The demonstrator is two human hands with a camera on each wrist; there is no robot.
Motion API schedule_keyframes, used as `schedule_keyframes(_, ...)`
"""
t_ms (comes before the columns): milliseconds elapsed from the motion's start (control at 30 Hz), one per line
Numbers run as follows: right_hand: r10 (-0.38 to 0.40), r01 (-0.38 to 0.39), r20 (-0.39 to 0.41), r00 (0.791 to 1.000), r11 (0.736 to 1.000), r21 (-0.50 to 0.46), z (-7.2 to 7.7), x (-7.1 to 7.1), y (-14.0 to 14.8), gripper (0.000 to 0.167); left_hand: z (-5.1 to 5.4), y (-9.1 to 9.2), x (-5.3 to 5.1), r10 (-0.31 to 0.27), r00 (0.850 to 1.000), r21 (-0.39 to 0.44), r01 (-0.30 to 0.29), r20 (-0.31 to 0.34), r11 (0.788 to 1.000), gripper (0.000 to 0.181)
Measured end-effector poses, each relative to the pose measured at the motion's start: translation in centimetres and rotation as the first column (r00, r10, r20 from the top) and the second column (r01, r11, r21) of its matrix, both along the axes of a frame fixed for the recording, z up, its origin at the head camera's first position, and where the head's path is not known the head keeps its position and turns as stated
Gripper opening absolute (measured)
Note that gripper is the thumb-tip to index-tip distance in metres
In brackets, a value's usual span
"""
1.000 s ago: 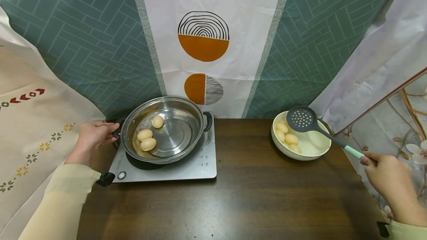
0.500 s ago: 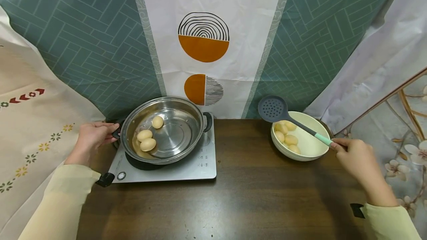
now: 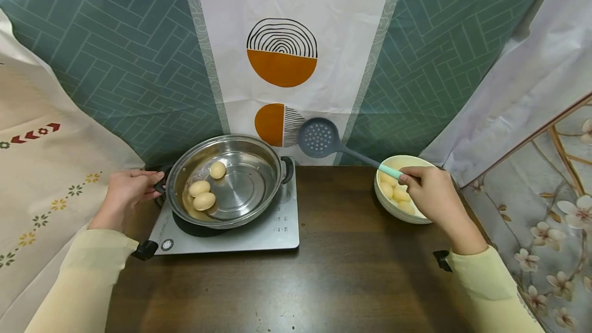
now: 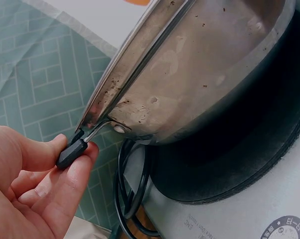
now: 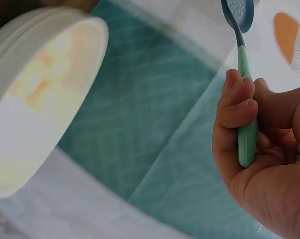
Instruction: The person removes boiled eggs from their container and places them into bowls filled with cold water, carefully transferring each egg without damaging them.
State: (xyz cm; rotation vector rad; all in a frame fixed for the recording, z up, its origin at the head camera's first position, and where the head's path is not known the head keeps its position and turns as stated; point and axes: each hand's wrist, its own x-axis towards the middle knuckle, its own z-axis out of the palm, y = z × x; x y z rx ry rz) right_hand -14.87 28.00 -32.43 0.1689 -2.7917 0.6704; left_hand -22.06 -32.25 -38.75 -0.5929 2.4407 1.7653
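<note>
My left hand pinches the black side handle of a steel pan, thumb on top and fingers below. Inside the pan, three brown eggs lie toward its left side. My right hand grips the mint-green handle of a skimmer, fingers curled round it. The skimmer's grey perforated head is in the air to the right of the pan, with nothing on it. Beneath the right hand stands a cream bowl holding several eggs; the hand hides part of it.
The pan sits on a silver induction cooker on a dark wooden table. A black cable loops beside the cooker. Patterned cloths hang behind and at both sides; the back one stands close behind the pan.
My right hand has carried the skimmer leftward, from over the cream bowl toward the pan. The left hand keeps its hold on the pan handle; pan and eggs stay put.
</note>
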Motion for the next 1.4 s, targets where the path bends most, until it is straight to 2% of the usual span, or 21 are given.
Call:
schedule_keyframes(267, 0.091, -0.091, -0.065, 0.994, 0.996, -0.002, 0.4, -1.5, -5.3, 0.014, 0.1, 0.0, 0.1, 0.0, 1.0, 0.003, 0.0, -0.007, 1.0, 0.015)
schedule_keyframes(500, 0.157, -0.151, -0.137, 0.978, 0.987, 0.055, -0.3, -2.0, -9.5, 0.009, 0.1, 0.0, 0.0, 0.006, 1.0, 0.001, -0.006, -0.012, 1.0, 0.007)
schedule_keyframes(667, 0.202, -0.178, -0.225, 0.953, 0.977, 0.121, -1.2, -2.0, -11.7, 0.007, 0.2, 0.1, -0.2, 0.005, 1.0, -0.007, -0.005, -0.017, 1.0, 0.012)
schedule_keyframes(800, 0.261, -0.216, -0.278, 0.925, 0.959, 0.182, -2.1, -2.0, -13.0, 0.01, 0.3, 0.1, -0.2, -0.011, 1.0, -0.003, 0.011, -0.014, 1.0, 0.015)
schedule_keyframes(933, 0.318, -0.244, -0.315, 0.894, 0.936, 0.253, -3.1, -1.9, -14.1, 0.013, 0.3, 0.0, 0.0, -0.008, 1.0, 0.028, 0.008, 0.002, 1.0, 0.006)
schedule_keyframes(1200, 0.391, -0.253, -0.36, 0.847, 0.892, 0.375, -4.3, -1.6, -16.1, 0.006, 0.3, 0.0, 0.1, 0.003, 1.0, 0.042, -0.003, -0.006, 0.999, 0.006)
schedule_keyframes(1400, 0.416, -0.256, -0.363, 0.834, 0.874, 0.413, -4.8, -1.4, -17.4, 0.011, 0.5, 0.0, 0.3, -0.001, 1.0, 0.084, 0.002, -0.016, 0.996, 0.013)
